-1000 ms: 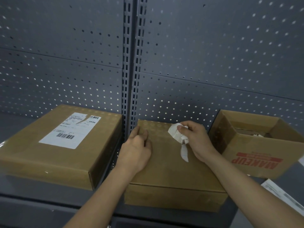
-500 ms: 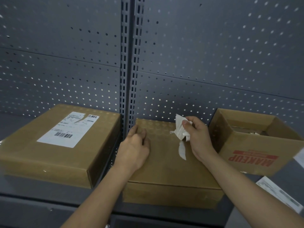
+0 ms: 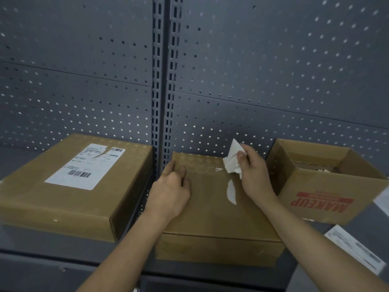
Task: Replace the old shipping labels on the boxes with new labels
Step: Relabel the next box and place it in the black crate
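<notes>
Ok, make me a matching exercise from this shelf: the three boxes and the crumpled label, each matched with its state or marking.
Things:
1. left box
2. middle box
3. open box
4. crumpled label

States:
A. gripped by the right hand
B. barcoded label on top
C. red MAKEUP print on its side
D. left hand resting on it

Pairs: 1-B, 2-D, 3-C, 4-A

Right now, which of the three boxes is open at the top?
The box with red MAKEUP lettering, far right. Its top is open; the labelled box and the middle box are closed.
</notes>
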The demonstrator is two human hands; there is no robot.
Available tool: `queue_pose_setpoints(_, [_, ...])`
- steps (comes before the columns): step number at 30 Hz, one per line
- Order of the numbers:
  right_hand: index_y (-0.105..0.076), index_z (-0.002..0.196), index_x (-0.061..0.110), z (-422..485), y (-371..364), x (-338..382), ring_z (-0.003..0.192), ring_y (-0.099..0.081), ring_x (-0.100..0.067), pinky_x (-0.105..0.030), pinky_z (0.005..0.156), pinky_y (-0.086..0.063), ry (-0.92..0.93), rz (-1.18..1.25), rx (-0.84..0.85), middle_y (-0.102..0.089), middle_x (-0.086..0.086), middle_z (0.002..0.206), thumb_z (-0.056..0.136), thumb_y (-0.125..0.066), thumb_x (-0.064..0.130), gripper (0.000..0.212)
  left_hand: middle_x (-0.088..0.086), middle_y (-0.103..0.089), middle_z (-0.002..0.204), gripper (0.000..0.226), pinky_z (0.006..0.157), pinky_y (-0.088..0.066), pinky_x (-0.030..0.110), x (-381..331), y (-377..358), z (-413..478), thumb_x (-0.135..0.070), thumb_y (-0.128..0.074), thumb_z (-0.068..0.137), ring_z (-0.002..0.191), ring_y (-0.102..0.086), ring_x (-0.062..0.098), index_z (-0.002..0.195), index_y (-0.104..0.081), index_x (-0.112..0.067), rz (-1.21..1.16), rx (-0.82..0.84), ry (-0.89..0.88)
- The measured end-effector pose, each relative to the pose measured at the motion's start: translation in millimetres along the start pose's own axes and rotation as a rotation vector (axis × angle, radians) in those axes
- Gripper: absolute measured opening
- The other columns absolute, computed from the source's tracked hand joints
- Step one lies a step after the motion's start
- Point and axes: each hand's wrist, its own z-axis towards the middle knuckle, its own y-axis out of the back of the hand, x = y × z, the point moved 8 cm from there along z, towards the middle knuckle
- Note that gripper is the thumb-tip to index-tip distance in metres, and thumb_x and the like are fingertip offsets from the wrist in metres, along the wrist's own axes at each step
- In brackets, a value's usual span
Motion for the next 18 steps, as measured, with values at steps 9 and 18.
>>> queue_pose_setpoints(9, [-0.057,0.133,0.014,-3.0,15.8,11.8,0.107,-0.057,-0.01,-0.025,0.09,-0.044,0.095,-0.203,0.063,-0.059,0.01,0.113,0.103,-0.041,0.011,0.035,0.002,-0.019,0.164,0.044,0.115,-0.027,0.034,-0.6,0.8,0.1,-0.032,-0.042,0.103,0.144,-0.032,0.029,0.146,-0.046,-0.022,-0.002,0.038,-0.008])
queue_pose_setpoints(18, [-0.057,0.077,0.008,-9.3,26.4,4.4,0.065,-0.05,-0.017,-0.029,0.063,-0.038,-0.018,-0.14,0.147,-0.057,-0.008,0.073,0.095,-0.049,0.015,0.021,0.005,-0.024,0.162,0.045,0.113,-0.033,0.04,-1.9,1.4,3.3,-0.034,-0.04,0.104,0.141,-0.037,0.032,0.146,-0.045,-0.021,0.106,0.076,-0.041])
